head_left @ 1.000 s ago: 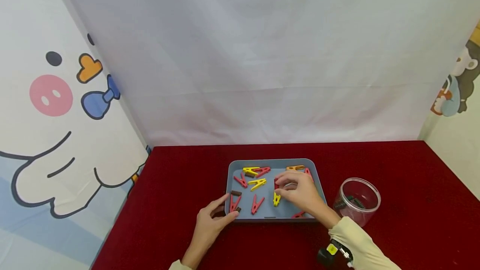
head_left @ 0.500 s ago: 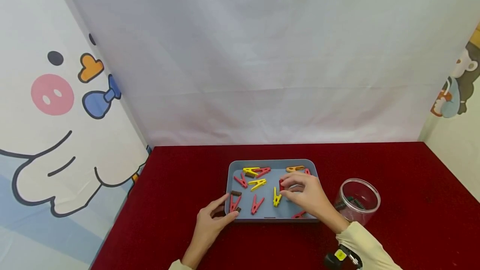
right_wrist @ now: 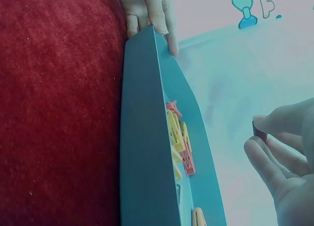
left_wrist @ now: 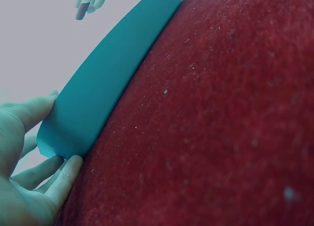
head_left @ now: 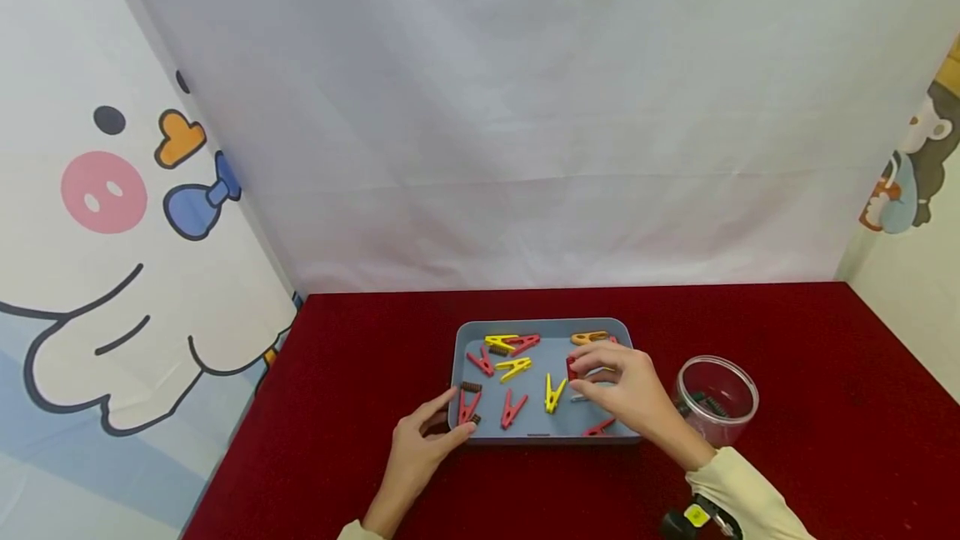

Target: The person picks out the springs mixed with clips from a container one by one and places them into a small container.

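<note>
My right hand [head_left: 626,382] is over the right half of a blue-grey tray [head_left: 540,440]. Between its thumb and fingertips it pinches a small dark red spring [right_wrist: 260,131], whose ribs show in the right wrist view. My left hand [head_left: 422,436] grips the near-left corner of the tray, fingers along the side and thumb at the front edge. In the tray lie red clips [head_left: 513,408], yellow clips [head_left: 553,394], an orange clip [head_left: 590,337] and a few brown springs [head_left: 472,387]. My right hand hides part of the tray's right side.
A clear round jar [head_left: 717,398] with dark springs inside stands right of the tray, close to my right forearm. Red cloth [head_left: 375,340] covers the table. A white curtain [head_left: 525,123] hangs behind, with cartoon-printed sheets at both sides.
My right hand has moved a little to the right with the red spring, away from the yellow clip in the middle. My left hand stays at the tray's corner.
</note>
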The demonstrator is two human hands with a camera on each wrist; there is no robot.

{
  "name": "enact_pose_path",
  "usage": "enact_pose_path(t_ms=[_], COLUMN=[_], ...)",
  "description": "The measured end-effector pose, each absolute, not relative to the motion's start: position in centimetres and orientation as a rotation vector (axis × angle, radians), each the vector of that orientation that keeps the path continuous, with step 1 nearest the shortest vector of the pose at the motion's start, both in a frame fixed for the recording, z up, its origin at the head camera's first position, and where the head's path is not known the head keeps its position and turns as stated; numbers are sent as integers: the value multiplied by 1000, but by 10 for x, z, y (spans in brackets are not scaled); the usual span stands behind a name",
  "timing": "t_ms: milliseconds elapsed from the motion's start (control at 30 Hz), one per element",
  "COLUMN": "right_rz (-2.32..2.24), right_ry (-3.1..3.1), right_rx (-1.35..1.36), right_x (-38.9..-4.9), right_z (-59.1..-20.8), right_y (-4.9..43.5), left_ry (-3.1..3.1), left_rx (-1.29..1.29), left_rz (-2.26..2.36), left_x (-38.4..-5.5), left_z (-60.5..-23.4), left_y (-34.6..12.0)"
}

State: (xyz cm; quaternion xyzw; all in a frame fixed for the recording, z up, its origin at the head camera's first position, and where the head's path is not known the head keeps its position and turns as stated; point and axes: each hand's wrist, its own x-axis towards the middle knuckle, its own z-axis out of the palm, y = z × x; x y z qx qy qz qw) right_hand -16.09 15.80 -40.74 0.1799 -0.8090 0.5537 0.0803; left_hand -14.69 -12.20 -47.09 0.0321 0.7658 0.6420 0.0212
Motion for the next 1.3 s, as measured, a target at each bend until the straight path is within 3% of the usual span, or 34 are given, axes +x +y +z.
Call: enact_pose_path(t_ms=[767,1300], right_rz=[1609,1648], right_ry=[-2369,-2333], right_rx=[591,654], right_x=[-142,-148], right_z=[-379,-397], right_y=[174,196], left_ry=[2358,2336], left_rx=[87,87], left_rz=[1998,2031], left_x=[-146,-150], left_z=[-471,-480], left_y=[-122,-124])
